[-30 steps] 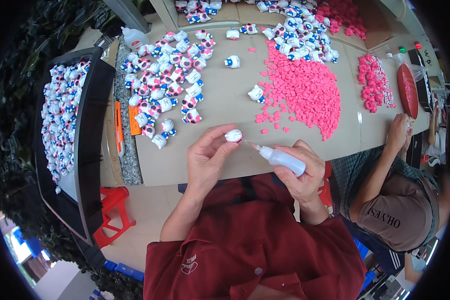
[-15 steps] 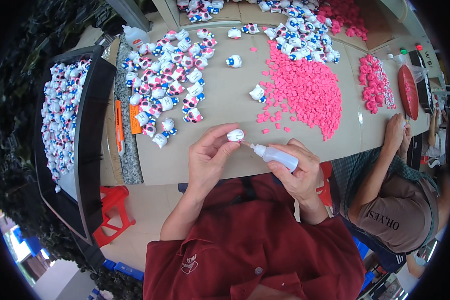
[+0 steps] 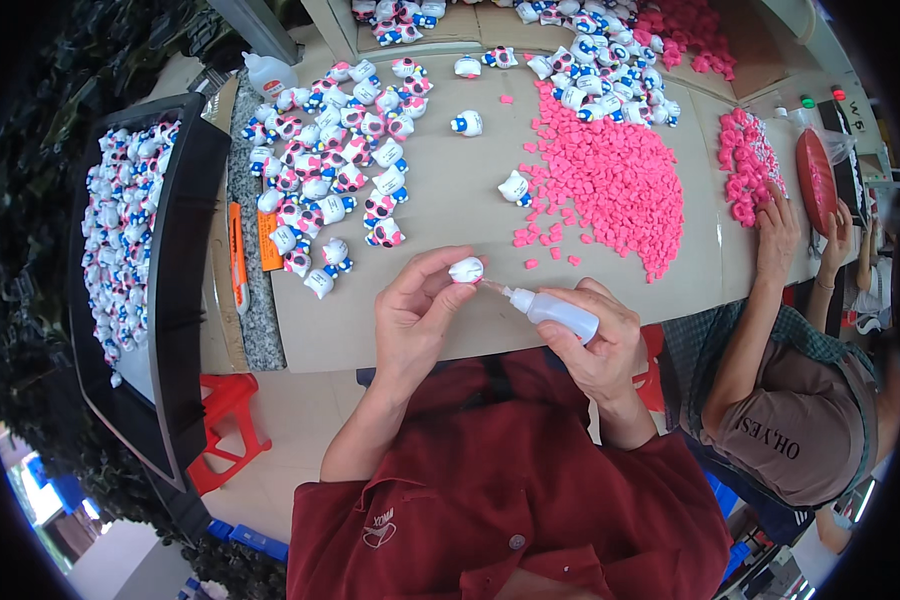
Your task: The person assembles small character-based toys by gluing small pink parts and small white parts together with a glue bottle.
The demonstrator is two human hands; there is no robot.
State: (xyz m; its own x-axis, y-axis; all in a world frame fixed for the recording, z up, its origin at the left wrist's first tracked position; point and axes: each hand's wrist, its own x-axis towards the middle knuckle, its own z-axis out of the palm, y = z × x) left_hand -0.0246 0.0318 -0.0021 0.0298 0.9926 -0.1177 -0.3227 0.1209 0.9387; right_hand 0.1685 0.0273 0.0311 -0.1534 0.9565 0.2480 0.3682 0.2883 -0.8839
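Note:
Between the thumb and fingers of my left hand (image 3: 417, 305) is a small cat figurine (image 3: 466, 270), its white head facing up and most of its body hidden. My right hand (image 3: 602, 335) is wrapped round a white squeeze bottle (image 3: 560, 315), tilted so its thin nozzle points left at the figurine. The tip is at or very close to the figurine's lower right side; whether it touches I cannot tell. Just beyond my hands lies a spread pile of small pink pieces (image 3: 610, 190). A single white figurine (image 3: 515, 188) rests at that pile's left edge.
Many figurines with pink parts (image 3: 355, 145) cover the table's left side. A black bin (image 3: 192, 250) of figurines stands further left, beside an orange cutter (image 3: 238, 258). More figurines (image 3: 590, 75) lie at the back. At right, a co-worker's hand (image 3: 778, 235) is near pink parts and a red dish (image 3: 817, 180).
The figurine has turned slightly in my left hand, and the bottle has barely moved. The co-worker's hands have separated, one reaching to the pink parts, the other toward the red dish.

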